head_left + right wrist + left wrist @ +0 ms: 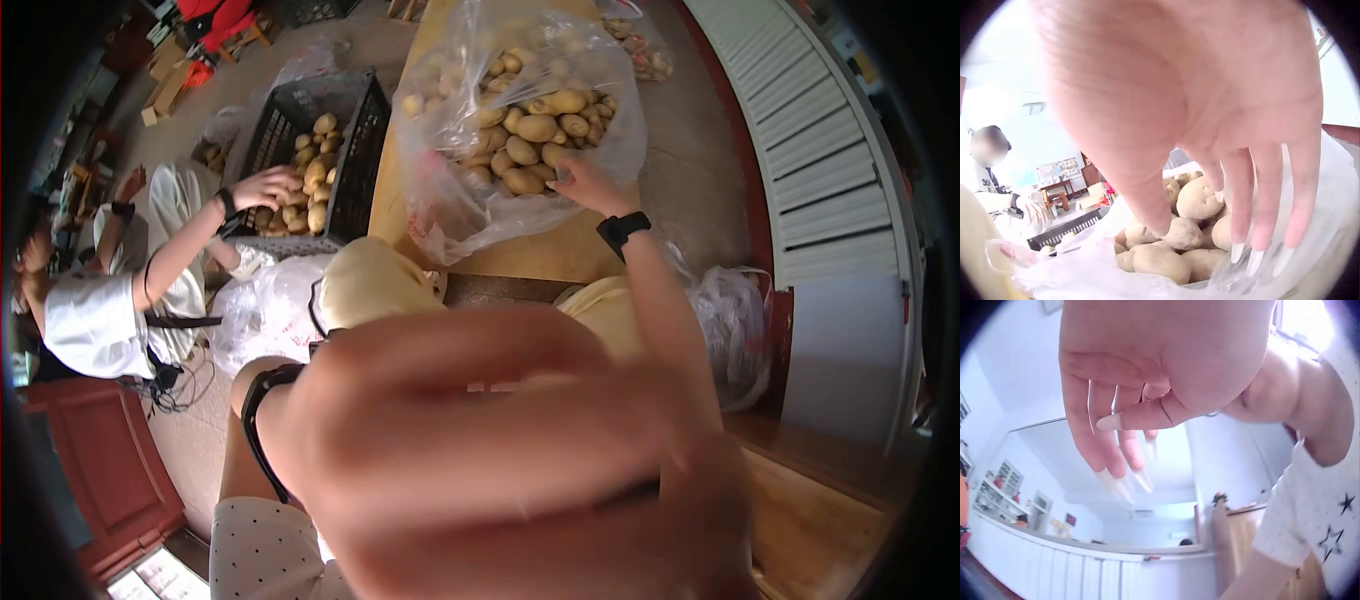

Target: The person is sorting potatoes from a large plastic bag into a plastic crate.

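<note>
My left hand (500, 430) is raised close to the head camera, large and blurred. In the left wrist view the fingers of that left hand (1154, 369) hang loosely bent, with nothing in them. Over the near right side of a clear plastic bag (430, 215) reaches my right hand (592, 188). The bag holds many potatoes (535, 128). Seen from the right wrist, the right hand (1235, 106) has long, mostly straight fingers pointing down at the bag's inner side. Its thumb overlaps the potatoes (1160, 262) there.
The bag stands on a wooden table (530, 262). To its left is a black crate (372, 130) with more potatoes, where another person's hand (265, 187) reaches in. Plastic bags (735, 330) lie at the right, below a white slatted panel (800, 130). A red wooden door (105, 450) is lower left.
</note>
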Action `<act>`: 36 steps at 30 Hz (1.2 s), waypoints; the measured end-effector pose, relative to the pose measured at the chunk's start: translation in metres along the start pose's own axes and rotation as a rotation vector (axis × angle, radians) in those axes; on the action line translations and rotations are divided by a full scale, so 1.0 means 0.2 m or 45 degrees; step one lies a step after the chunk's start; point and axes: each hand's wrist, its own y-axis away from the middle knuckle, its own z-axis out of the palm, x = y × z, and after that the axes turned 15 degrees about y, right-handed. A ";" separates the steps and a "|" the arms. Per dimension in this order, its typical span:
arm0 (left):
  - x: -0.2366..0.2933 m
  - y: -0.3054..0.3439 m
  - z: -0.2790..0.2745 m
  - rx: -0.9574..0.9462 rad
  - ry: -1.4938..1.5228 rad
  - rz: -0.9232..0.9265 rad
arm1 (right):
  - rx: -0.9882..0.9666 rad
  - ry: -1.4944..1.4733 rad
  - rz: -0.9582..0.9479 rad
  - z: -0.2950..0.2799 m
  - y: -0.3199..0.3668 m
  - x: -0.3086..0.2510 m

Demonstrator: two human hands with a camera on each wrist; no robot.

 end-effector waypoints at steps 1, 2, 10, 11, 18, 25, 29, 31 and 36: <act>0.02 0.01 0.02 0.025 0.046 0.058 | -0.021 0.011 0.026 0.00 -0.01 -0.02; 0.03 0.01 0.04 0.058 0.073 0.110 | -0.025 0.017 0.010 0.02 -0.05 -0.01; -0.08 0.04 0.06 0.151 0.086 0.323 | -0.035 0.170 -0.035 0.14 -0.13 0.02; -0.10 0.04 0.05 0.158 0.083 0.349 | -0.022 0.180 -0.042 0.13 -0.13 0.02; -0.27 -0.01 0.02 0.178 0.021 0.556 | -0.103 0.147 0.023 0.11 -0.13 -0.05; -1.00 -0.12 -0.10 0.220 -0.558 0.419 | 0.003 0.502 0.092 0.21 -0.16 -0.14; -1.51 0.09 -0.07 0.064 -0.713 -0.247 | -0.025 0.690 0.080 0.26 -0.21 -0.15; -1.67 0.18 -0.05 0.059 -0.584 -0.482 | 0.018 0.604 0.100 0.27 -0.21 -0.16; -1.78 0.24 -0.01 -0.075 -0.552 -0.705 | 0.080 0.505 0.030 0.24 -0.25 -0.14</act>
